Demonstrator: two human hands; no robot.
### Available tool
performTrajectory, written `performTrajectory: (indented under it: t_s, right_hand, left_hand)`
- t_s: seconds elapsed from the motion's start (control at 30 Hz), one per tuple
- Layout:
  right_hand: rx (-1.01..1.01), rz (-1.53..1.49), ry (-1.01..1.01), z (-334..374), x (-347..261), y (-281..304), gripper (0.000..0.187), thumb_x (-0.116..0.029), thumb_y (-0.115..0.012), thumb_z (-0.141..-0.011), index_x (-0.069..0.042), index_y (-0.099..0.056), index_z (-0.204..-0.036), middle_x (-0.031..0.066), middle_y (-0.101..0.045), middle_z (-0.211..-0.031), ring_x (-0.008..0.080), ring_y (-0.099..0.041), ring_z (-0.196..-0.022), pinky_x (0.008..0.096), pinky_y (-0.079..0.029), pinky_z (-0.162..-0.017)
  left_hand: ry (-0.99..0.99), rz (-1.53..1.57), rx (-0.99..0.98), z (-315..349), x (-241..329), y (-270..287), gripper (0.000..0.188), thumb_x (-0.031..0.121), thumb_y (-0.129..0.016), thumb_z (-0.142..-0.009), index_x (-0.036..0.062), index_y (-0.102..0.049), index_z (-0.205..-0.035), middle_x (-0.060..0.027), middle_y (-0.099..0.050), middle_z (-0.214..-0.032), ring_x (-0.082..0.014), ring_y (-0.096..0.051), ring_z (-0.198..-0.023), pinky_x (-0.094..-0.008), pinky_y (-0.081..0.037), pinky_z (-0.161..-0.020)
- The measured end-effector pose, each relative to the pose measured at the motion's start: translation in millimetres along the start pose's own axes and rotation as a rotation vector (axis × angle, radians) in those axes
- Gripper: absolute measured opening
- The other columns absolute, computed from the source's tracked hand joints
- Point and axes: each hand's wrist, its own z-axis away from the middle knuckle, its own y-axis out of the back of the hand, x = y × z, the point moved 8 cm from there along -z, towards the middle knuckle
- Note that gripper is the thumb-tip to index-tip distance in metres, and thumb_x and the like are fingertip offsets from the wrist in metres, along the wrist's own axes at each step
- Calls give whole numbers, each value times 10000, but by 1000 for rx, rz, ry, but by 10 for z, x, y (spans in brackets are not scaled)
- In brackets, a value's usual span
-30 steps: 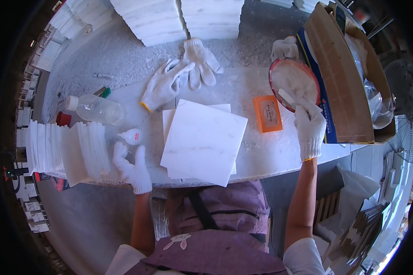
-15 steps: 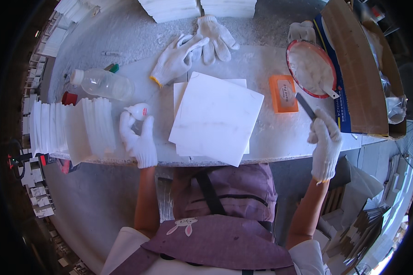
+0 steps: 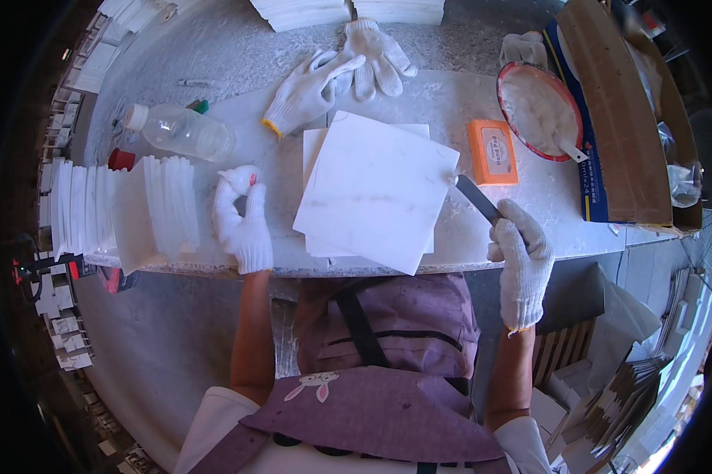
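Note:
My left hand point(image 3: 244, 229), in a white knitted glove, is closed around a small white squeeze bottle point(image 3: 236, 178) with a red mark, just left of the tiles. In my gloved right hand point(image 3: 526, 261) is a flat dark putty knife point(image 3: 479, 199). Its tip, with a bit of white on it, is at the right corner of the upper white marble tile point(image 3: 376, 193); whether they touch I cannot tell. That tile lies turned at an angle over another white tile point(image 3: 328, 246), whose edges show around it. An orange hand pad point(image 3: 494, 154) lies beyond the knife.
A red-rimmed bowl point(image 3: 539, 110) of white paste holds another blade, beside a cardboard box point(image 3: 609, 110). Upright tiles point(image 3: 154, 209), a clear bottle point(image 3: 184, 133) and a red cap point(image 3: 122, 159) stand left. Loose gloves point(image 3: 305, 99) lie behind the tiles, with tile stacks point(image 3: 301, 12) farther back.
My right hand has moved left and nearer to me, bringing the knife tip from beside the hand pad to the tile's right corner. The left hand keeps the bottle, turned slightly.

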Motion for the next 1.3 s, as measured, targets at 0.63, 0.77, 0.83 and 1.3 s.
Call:
performTrajectory:
  t_s: [0.63,0.77,0.83,1.3]
  right_hand:
    - [63,31,0,-4,19,56,329,-138,-615,-909,41,-665,-1181,80,-676,-870,88,-582,-654,230,-495,-616]
    - [94,68,-1,42,-2,91,340,-148,-607,-912,48,-662,-1184,87,-676,-863,93,-588,-662,235,-497,-624]
    - [98,55,12,53,12,108,343,-147,-604,-915,50,-658,-1191,88,-675,-857,94,-588,-664,237,-495,-629]
    - [146,-1,14,119,17,87,321,-93,-582,-949,67,-620,-1225,85,-654,-852,86,-556,-682,240,-483,-641]
  left_hand:
    - [5,36,12,-8,-64,5,162,-32,-691,-840,-3,-700,-999,-62,-688,-994,-137,-610,-945,-294,-475,-902]
    - [48,68,27,-15,-63,-24,139,-32,-702,-836,-1,-685,-970,-56,-667,-1010,-140,-589,-977,-299,-448,-949]
    - [18,33,34,-25,-108,-29,129,-36,-705,-833,3,-679,-954,-52,-657,-1023,-143,-576,-991,-306,-434,-970]
    - [-45,-21,-26,29,43,-79,126,0,-685,-878,16,-696,-1003,-44,-649,-1053,-174,-553,-1102,-340,-388,-1032]
